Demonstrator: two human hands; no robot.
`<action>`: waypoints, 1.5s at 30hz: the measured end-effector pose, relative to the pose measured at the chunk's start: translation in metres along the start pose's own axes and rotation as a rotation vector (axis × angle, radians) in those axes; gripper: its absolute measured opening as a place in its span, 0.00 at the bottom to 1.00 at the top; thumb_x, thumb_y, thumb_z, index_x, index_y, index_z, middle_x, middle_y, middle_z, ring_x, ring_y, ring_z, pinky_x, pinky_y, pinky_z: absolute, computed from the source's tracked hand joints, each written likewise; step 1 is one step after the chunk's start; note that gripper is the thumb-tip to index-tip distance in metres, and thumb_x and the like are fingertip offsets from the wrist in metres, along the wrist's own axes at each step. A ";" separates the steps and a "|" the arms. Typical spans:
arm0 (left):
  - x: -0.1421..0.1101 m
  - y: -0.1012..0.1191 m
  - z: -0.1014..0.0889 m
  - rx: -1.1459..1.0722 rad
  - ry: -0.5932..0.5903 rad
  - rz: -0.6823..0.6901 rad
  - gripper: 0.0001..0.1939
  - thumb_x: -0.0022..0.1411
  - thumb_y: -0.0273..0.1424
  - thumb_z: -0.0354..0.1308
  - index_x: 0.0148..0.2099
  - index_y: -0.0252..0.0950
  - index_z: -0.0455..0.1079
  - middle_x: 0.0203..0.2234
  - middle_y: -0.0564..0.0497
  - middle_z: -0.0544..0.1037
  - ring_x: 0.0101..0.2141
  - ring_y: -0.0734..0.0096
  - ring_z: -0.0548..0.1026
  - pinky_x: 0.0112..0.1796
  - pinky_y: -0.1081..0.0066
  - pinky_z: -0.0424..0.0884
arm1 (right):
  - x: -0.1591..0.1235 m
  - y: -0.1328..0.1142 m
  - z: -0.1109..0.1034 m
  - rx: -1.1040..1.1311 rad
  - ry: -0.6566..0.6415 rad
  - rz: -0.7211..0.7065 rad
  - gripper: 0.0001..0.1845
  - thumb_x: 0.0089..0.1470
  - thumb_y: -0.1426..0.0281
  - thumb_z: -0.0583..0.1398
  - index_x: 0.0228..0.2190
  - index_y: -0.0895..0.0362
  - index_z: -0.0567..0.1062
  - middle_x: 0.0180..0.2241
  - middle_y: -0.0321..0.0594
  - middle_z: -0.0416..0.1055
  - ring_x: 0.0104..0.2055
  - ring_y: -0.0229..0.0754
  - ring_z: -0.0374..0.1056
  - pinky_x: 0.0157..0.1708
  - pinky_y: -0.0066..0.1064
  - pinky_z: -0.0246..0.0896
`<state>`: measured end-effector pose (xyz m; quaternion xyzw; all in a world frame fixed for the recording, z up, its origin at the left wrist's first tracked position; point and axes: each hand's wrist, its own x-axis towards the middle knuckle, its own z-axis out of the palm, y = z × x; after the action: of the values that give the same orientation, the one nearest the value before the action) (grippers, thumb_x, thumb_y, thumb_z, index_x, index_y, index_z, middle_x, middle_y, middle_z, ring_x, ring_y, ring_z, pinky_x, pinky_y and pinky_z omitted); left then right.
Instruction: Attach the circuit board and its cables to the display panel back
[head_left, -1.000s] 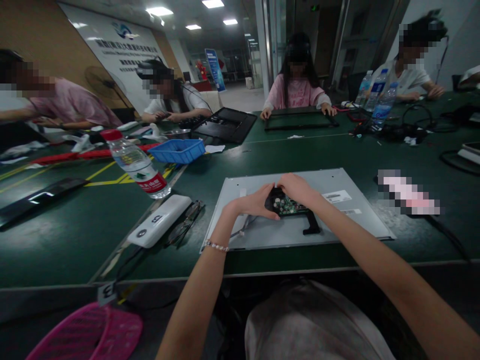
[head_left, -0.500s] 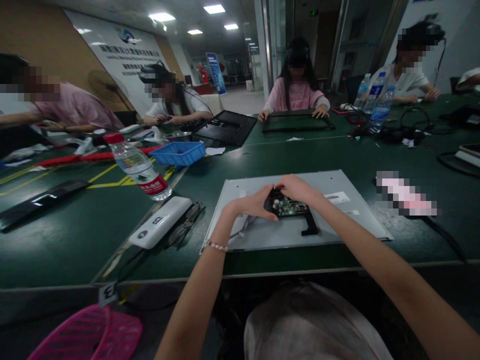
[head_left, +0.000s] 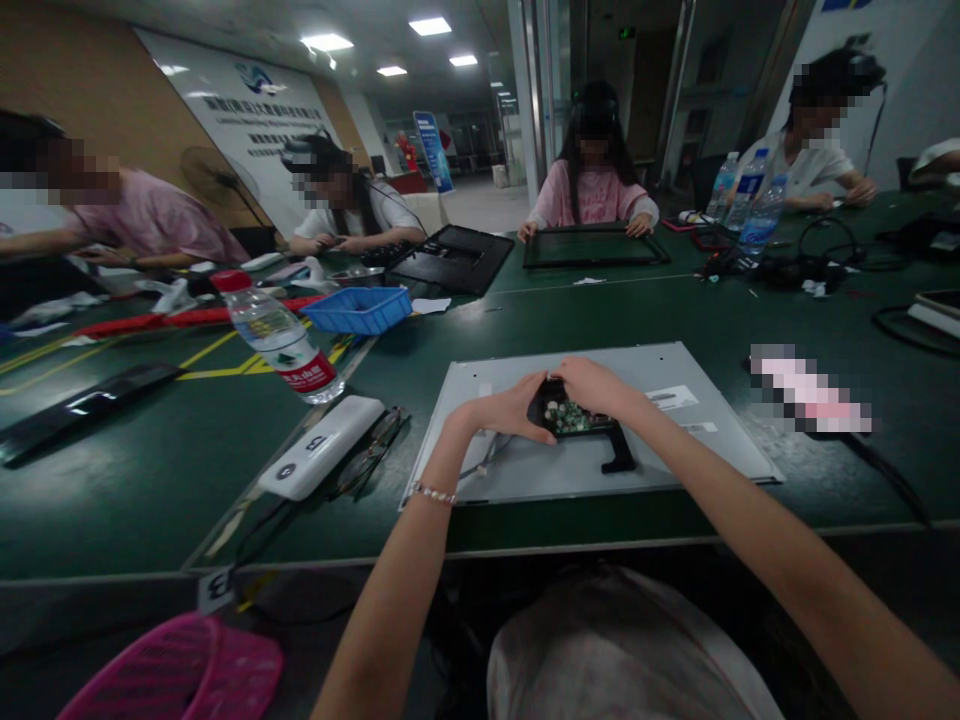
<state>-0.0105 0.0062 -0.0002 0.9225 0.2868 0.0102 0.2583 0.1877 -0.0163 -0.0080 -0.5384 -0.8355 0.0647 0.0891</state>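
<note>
A person sits at a green surface (head_left: 135,510), both bare forearms stretched forward from the near side. A pink basket (head_left: 172,670) sits low to the person's left, below the surface's edge.

The left forearm, a beaded bracelet (head_left: 433,493) at its wrist, rises steeply and bends inward. The left hand (head_left: 506,412) lies low, thumb and fingers spread apart in a sideways V around the left end of a small green circuit board (head_left: 574,416) in a black holder (head_left: 619,452). The right forearm slants in from the lower right; the right hand (head_left: 592,385) arches over the board's far side, fingers bent downward. Whether its fingertips are pinched together or apart, I cannot tell. The two hands' fingers meet or nearly meet at the far left corner.

Board and holder lie on a flat silvery panel (head_left: 540,487), whose near edge runs along the surface's edge. Left of the panel are folded eyeglasses (head_left: 370,457), a white device (head_left: 322,447) and a red-capped water bottle (head_left: 289,350). To its right is a pixelated pink object (head_left: 810,390).

Farther off are a blue tray (head_left: 360,314), a black panel (head_left: 455,262) and, across the surface, a person in pink (head_left: 592,195) with both hands on a black rectangular frame (head_left: 596,264).
</note>
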 end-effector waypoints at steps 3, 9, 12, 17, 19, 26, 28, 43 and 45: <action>-0.001 -0.002 0.001 0.006 0.003 -0.005 0.59 0.46 0.52 0.65 0.67 0.32 0.36 0.65 0.35 0.46 0.64 0.46 0.49 0.62 0.52 0.48 | 0.001 0.005 0.003 0.039 0.034 0.008 0.19 0.59 0.77 0.49 0.46 0.58 0.76 0.46 0.49 0.73 0.49 0.45 0.68 0.48 0.31 0.57; -0.001 -0.001 0.002 -0.001 0.010 -0.004 0.58 0.46 0.52 0.64 0.67 0.33 0.38 0.65 0.36 0.48 0.64 0.45 0.49 0.61 0.50 0.49 | -0.003 0.002 0.000 0.027 0.082 0.003 0.17 0.58 0.73 0.52 0.44 0.56 0.78 0.44 0.46 0.75 0.48 0.46 0.69 0.46 0.31 0.59; -0.001 0.000 0.002 -0.011 0.009 -0.005 0.58 0.45 0.52 0.65 0.67 0.31 0.39 0.65 0.35 0.47 0.64 0.44 0.48 0.62 0.51 0.48 | -0.004 -0.001 -0.002 0.023 0.091 0.019 0.17 0.58 0.73 0.52 0.44 0.56 0.78 0.45 0.46 0.75 0.49 0.46 0.68 0.47 0.31 0.59; -0.001 0.000 0.002 -0.017 0.000 -0.018 0.60 0.45 0.52 0.65 0.68 0.30 0.37 0.66 0.35 0.45 0.64 0.45 0.47 0.62 0.52 0.47 | -0.005 -0.001 -0.003 0.047 0.098 0.037 0.18 0.58 0.74 0.52 0.45 0.56 0.78 0.47 0.46 0.75 0.49 0.46 0.68 0.48 0.31 0.59; -0.001 -0.001 0.002 -0.021 0.000 -0.028 0.60 0.45 0.52 0.65 0.68 0.30 0.37 0.66 0.35 0.45 0.64 0.44 0.47 0.62 0.53 0.47 | -0.005 -0.001 -0.003 0.049 0.086 0.032 0.18 0.58 0.74 0.52 0.45 0.55 0.78 0.46 0.46 0.75 0.49 0.46 0.68 0.48 0.31 0.59; -0.001 -0.001 0.002 -0.007 -0.006 -0.044 0.59 0.45 0.53 0.65 0.68 0.31 0.38 0.66 0.36 0.45 0.64 0.44 0.47 0.62 0.53 0.47 | -0.004 -0.001 -0.002 0.027 0.088 0.020 0.18 0.58 0.74 0.53 0.45 0.56 0.78 0.46 0.47 0.75 0.49 0.46 0.68 0.49 0.31 0.59; -0.001 0.000 0.002 -0.002 -0.007 -0.035 0.59 0.45 0.53 0.65 0.68 0.31 0.37 0.66 0.35 0.44 0.64 0.44 0.46 0.62 0.53 0.47 | -0.004 -0.001 -0.002 0.021 0.096 0.018 0.17 0.58 0.74 0.53 0.45 0.56 0.78 0.46 0.47 0.75 0.49 0.47 0.68 0.49 0.32 0.59; -0.004 0.004 -0.002 0.005 -0.023 -0.105 0.64 0.45 0.55 0.63 0.68 0.29 0.31 0.67 0.33 0.36 0.65 0.45 0.41 0.62 0.54 0.44 | -0.022 0.021 -0.032 0.133 0.087 0.103 0.18 0.54 0.74 0.56 0.45 0.59 0.78 0.47 0.47 0.74 0.49 0.46 0.69 0.51 0.32 0.59; -0.005 0.008 -0.006 0.007 -0.014 -0.108 0.62 0.48 0.56 0.62 0.68 0.28 0.30 0.67 0.34 0.35 0.66 0.47 0.39 0.63 0.56 0.44 | -0.034 0.037 -0.039 0.164 0.065 0.153 0.18 0.53 0.74 0.56 0.44 0.59 0.78 0.45 0.46 0.76 0.46 0.45 0.71 0.49 0.33 0.61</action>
<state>-0.0115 0.0008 0.0096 0.9067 0.3343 -0.0112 0.2570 0.2424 -0.0313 0.0199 -0.5933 -0.7805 0.1221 0.1549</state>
